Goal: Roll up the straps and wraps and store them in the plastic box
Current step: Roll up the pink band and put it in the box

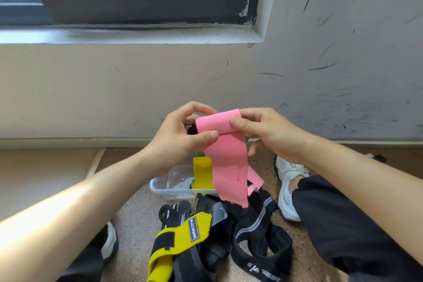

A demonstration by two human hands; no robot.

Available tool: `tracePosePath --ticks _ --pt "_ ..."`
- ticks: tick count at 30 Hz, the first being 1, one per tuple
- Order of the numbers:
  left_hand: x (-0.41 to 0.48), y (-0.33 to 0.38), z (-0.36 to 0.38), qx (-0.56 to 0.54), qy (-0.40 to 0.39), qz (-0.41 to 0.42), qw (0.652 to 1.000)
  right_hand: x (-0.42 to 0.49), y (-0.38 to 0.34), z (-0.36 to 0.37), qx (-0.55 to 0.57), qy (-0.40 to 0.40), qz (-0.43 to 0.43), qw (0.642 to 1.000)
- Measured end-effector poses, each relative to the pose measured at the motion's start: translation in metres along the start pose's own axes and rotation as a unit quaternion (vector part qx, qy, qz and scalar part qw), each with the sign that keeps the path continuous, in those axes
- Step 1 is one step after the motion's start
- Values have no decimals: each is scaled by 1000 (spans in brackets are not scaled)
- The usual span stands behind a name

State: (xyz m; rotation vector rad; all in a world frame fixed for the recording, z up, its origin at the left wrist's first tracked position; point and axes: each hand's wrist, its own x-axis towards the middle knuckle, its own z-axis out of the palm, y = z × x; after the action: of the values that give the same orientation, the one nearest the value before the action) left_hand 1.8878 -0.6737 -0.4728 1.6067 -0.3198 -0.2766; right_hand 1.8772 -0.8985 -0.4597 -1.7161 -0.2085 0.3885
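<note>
Pinching the pink wrap [225, 160] at each end of its started roll with your left hand [180, 137] and right hand [263, 130], above the plastic box [164, 186] on the floor [137, 213], expect soft, light, stretchy cloth that loosens easily, with free air around but tangled straps [256, 220] beneath its tail.

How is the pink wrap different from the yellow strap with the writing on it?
The pink wrap is held up by the left hand and right hand; the yellow strap lies on the floor. The pink wrap is partly rolled at its top; the yellow strap is unrolled. The pink wrap is plain; the yellow strap has black patches. Both are flat cloth bands outside the plastic box.
</note>
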Motion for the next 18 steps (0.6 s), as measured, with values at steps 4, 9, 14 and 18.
tracePosePath --ticks 4,9,14,18 --pt "1 4 -2 35 6 -47 998 0 2 -5 44 -15 -3 999" --pt "1 7 -5 4 -53 -139 989 -1 6 -8 44 5 -21 999" --pt "0 9 4 -23 -14 -108 994 -2 9 -4 30 27 -46 998" --pt "-1 8 2 1 -3 -82 997 -4 8 -5 -6 19 -37 999"
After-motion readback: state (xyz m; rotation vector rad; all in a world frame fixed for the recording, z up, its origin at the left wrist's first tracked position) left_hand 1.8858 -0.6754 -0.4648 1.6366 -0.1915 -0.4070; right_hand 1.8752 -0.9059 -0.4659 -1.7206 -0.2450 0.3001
